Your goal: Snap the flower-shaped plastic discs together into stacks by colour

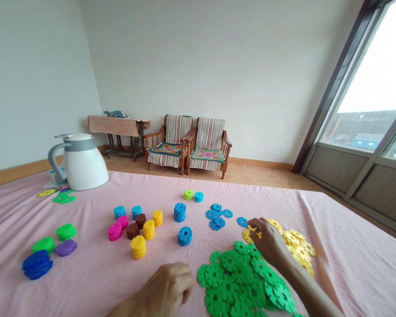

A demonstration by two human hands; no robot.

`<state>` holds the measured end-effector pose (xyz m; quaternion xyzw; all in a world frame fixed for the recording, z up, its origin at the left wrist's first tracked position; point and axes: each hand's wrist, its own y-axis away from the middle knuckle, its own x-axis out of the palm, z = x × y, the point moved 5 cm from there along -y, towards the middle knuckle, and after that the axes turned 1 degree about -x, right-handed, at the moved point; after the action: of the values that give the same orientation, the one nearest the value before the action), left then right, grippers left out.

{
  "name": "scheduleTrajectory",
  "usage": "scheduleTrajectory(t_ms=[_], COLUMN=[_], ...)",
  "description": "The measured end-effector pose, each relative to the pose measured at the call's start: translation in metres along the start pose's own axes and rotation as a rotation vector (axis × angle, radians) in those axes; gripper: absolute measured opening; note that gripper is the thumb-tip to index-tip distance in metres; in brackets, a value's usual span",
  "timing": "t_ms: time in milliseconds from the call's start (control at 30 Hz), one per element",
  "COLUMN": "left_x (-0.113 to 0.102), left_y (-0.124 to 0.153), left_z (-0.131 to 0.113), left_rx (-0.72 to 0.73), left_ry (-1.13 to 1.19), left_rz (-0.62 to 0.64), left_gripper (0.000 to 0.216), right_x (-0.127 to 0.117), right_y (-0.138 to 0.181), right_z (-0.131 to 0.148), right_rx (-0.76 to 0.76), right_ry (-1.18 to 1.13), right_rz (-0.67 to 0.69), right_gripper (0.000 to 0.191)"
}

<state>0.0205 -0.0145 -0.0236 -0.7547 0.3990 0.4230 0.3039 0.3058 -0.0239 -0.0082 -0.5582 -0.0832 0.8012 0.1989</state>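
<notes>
Right hand (264,237) beyond green slotted disc pile (237,279), fingers bent over yellow slotted discs (247,237); cannot tell whether pinching any. Left hand (166,281) at near centre, fingers curled inward; contents hidden, grip uncertain. Single-colour disc stacks (138,248) at left and centre, spaced presumably to keep colours apart. No legible brand, label or writing.

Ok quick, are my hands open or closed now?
Left hand: curled closed; can't tell if it holds anything.
Right hand: fingers bent over yellow discs; grip unclear.
</notes>
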Motion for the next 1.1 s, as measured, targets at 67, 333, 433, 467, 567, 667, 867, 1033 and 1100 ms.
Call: scheduleTrajectory(t_ms=[67, 333, 433, 467, 567, 667, 867, 1033, 1100], left_x=[-0.002, -0.01, -0.011, -0.012, -0.013, -0.015, -0.014, -0.013, -0.015], left_y=[0.0, 0.003, 0.002, 0.002, 0.002, 0.002, 0.003, 0.002, 0.001], left_z=[0.001, -0.001, -0.002, -0.002, -0.002, -0.003, -0.001, 0.009, 0.012], left_rx=[0.005, 0.042, 0.042, 0.044, 0.042, 0.035, 0.035, -0.037, -0.109], left_ry=[0.001, 0.002, 0.013, 0.021, 0.041, 0.056, 0.083, 0.179, 0.23], left_rz=[0.024, 0.054, 0.055, 0.055, 0.05, 0.045, 0.024, -0.158, -0.249], left_gripper=[0.02, 0.021, 0.02, 0.02, 0.019, 0.019, 0.021, 0.032, 0.033], right_x=[0.004, 0.036, 0.042, 0.044, 0.045, 0.045, 0.033, 0.03, 0.032], right_y=[-0.01, -0.046, -0.054, -0.056, -0.059, -0.058, -0.046, -0.012, 0.005], right_z=[-0.004, -0.031, -0.039, -0.042, -0.049, -0.051, -0.032, 0.033, 0.059], right_rx=[0.001, 0.118, 0.12, 0.127, 0.157, 0.188, 0.226, 0.212, 0.228], right_ry=[0.067, 0.124, 0.085, 0.071, 0.029, -0.022, -0.147, -0.726, -0.871], right_rz=[0.053, 0.169, 0.182, 0.18, 0.154, 0.113, 0.033, 0.236, 0.267], right_gripper=[0.029, 0.036, 0.026, 0.023, 0.02, 0.023, 0.005, 0.022, 0.024])
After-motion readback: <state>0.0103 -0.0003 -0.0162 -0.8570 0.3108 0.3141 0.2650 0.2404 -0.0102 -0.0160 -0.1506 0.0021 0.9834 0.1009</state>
